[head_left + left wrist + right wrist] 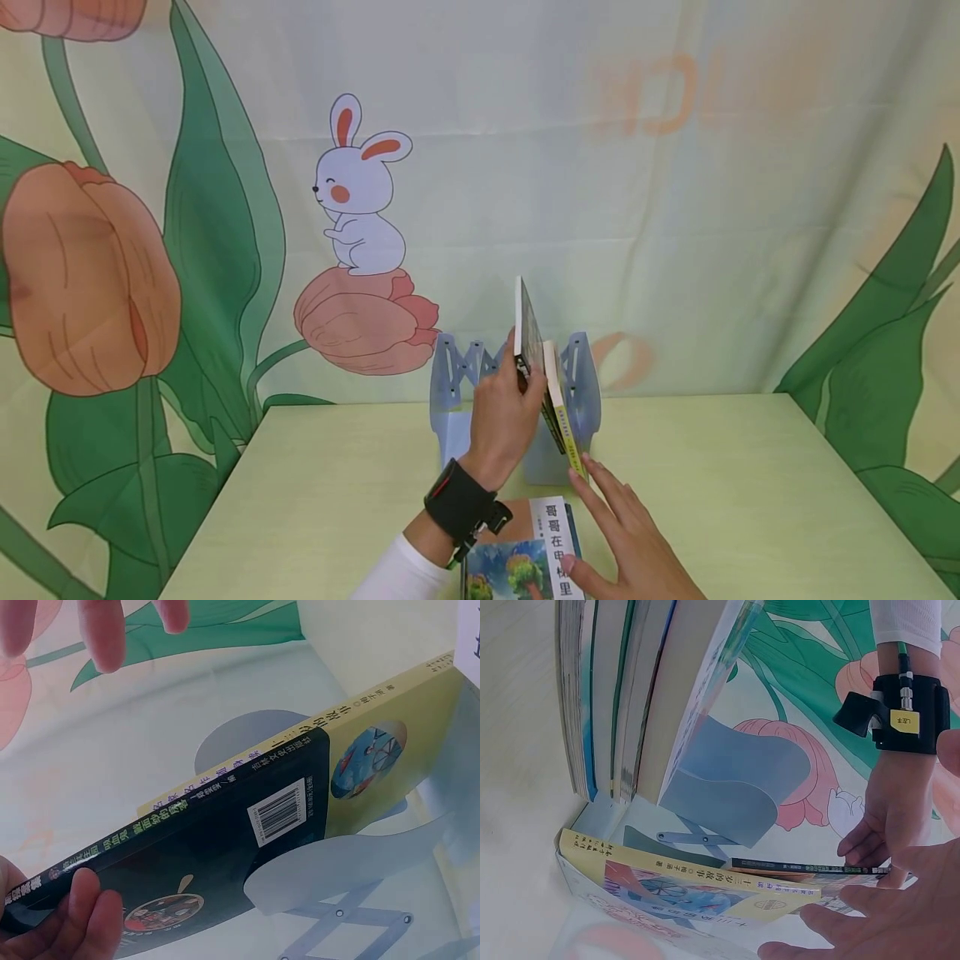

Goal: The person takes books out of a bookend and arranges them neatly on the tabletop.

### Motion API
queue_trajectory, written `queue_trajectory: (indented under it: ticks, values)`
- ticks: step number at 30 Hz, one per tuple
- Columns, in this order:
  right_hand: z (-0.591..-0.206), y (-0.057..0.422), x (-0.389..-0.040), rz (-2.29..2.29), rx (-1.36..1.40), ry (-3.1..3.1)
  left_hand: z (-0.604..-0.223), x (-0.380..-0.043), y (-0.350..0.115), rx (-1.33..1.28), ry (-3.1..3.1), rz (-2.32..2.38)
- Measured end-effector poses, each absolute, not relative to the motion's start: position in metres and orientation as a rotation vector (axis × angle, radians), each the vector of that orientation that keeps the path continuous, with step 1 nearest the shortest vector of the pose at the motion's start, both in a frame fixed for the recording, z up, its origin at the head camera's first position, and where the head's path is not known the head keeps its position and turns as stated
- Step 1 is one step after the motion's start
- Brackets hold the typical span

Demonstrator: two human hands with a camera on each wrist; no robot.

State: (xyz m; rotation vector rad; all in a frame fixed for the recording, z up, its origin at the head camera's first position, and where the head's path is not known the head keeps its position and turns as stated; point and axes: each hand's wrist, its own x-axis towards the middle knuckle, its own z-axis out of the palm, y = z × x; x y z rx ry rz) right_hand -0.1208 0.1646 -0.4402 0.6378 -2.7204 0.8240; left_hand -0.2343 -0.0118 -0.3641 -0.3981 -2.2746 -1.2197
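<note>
My left hand (506,417) grips the upper end of a thin dark-covered book (217,840), which leans in a blue-grey folding book rack (585,383). A white barcode shows on its cover in the left wrist view. Beside it, on the right, a yellow book (705,877) stands tilted in the same rack. My right hand (630,533) is held with fingers spread and extended, its fingertips right by the lower end of the yellow book's spine. Its thumb overlaps the edge of a book stack in the head view.
A stack of several books (517,558) lies in front of the rack, a picture of trees on its top cover. The pale green table (337,483) reaches back to a printed curtain (720,208) with a rabbit and tulips, close behind the rack.
</note>
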Motion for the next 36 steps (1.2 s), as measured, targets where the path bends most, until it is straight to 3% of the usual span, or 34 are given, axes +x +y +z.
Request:
queue_trajectory:
  ticks: [36]
  values:
    - [-0.440, 0.163, -0.120, 0.809, 0.652, -2.698, -0.348, -0.232, -0.025, -0.403, -2.126, -1.160]
